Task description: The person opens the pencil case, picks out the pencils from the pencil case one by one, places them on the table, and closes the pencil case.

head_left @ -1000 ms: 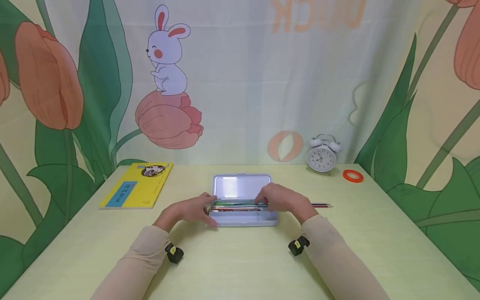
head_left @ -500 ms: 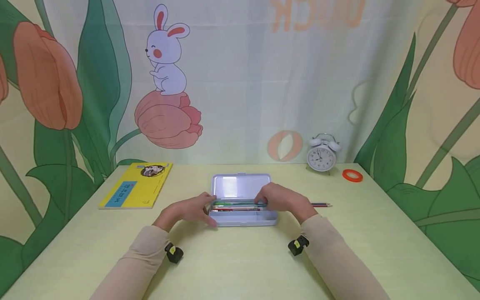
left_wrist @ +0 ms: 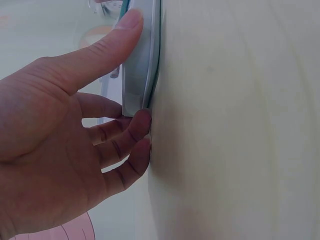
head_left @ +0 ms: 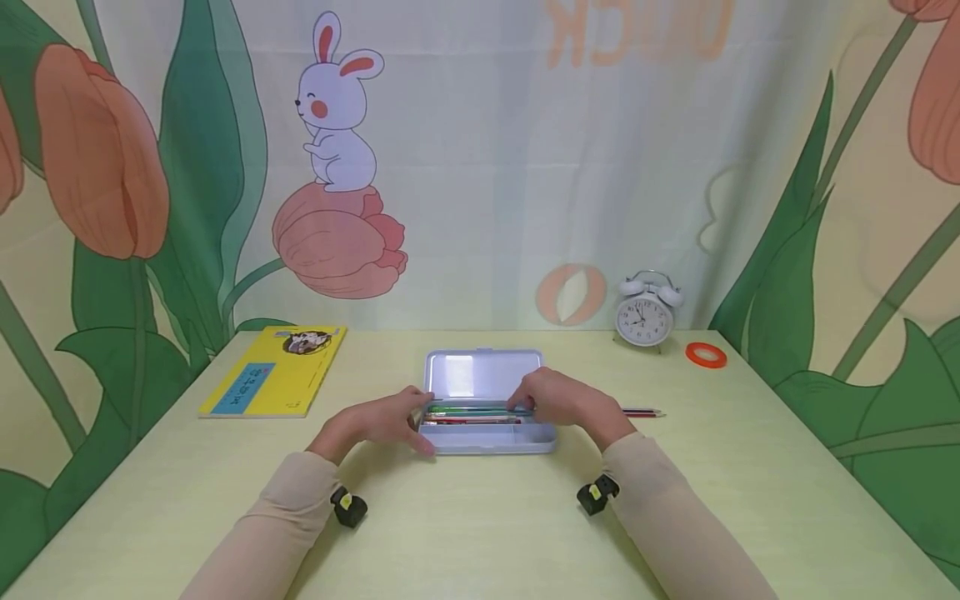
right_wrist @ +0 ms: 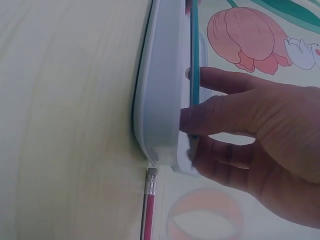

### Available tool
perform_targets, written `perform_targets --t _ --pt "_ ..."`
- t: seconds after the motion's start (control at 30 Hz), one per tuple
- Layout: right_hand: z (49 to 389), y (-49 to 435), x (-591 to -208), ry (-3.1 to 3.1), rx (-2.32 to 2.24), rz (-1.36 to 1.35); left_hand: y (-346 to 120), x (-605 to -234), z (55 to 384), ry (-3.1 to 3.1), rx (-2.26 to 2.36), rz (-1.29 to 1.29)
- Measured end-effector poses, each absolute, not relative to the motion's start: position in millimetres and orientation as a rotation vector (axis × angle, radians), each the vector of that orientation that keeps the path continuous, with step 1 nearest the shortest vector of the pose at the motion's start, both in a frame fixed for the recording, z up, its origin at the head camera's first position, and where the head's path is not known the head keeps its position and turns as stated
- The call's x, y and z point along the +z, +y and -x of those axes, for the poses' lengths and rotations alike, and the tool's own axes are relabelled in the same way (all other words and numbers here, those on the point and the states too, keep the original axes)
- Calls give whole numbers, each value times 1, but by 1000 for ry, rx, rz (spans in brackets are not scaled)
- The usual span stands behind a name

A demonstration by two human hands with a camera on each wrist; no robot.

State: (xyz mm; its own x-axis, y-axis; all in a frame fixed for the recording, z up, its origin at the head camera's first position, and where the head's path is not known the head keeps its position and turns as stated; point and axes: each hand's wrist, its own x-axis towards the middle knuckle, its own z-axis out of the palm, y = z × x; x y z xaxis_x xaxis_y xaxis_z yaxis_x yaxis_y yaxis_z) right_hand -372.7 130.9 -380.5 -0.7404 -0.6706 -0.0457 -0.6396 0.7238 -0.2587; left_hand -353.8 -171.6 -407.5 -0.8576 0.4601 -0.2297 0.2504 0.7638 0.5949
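An open white pencil case [head_left: 487,450] lies mid-table, its lid raised at the back, with several pencils [head_left: 472,418] in its rear compartment. My left hand [head_left: 384,417] holds the left end of the case; in the left wrist view its thumb rests on the long wall and its fingers bend round the end. Over the right part of the case, my right hand [head_left: 566,398] pinches a teal pencil [right_wrist: 195,30] between thumb and fingers. The pencil's far end is hidden in the right wrist view.
Right of the case lie pencils [head_left: 645,412], partly hidden by the right hand. A yellow book [head_left: 288,387] is at the left. A white alarm clock [head_left: 644,319] and a roll of orange tape [head_left: 706,355] stand at the back right, before a printed curtain [head_left: 480,167].
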Motion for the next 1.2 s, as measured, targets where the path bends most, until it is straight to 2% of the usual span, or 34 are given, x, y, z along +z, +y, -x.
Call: perform_targets --t 0.63,0.93,1.2 --pt "367 148 -372 2753 -461 1059 -171 -407 354 2598 799 -535" --pt "354 189 -365 2702 -523 1065 -172 -411 352 2603 788 -555" --pt "346 238 -362 2708 -588 844 -172 -407 352 2603 805 -541"
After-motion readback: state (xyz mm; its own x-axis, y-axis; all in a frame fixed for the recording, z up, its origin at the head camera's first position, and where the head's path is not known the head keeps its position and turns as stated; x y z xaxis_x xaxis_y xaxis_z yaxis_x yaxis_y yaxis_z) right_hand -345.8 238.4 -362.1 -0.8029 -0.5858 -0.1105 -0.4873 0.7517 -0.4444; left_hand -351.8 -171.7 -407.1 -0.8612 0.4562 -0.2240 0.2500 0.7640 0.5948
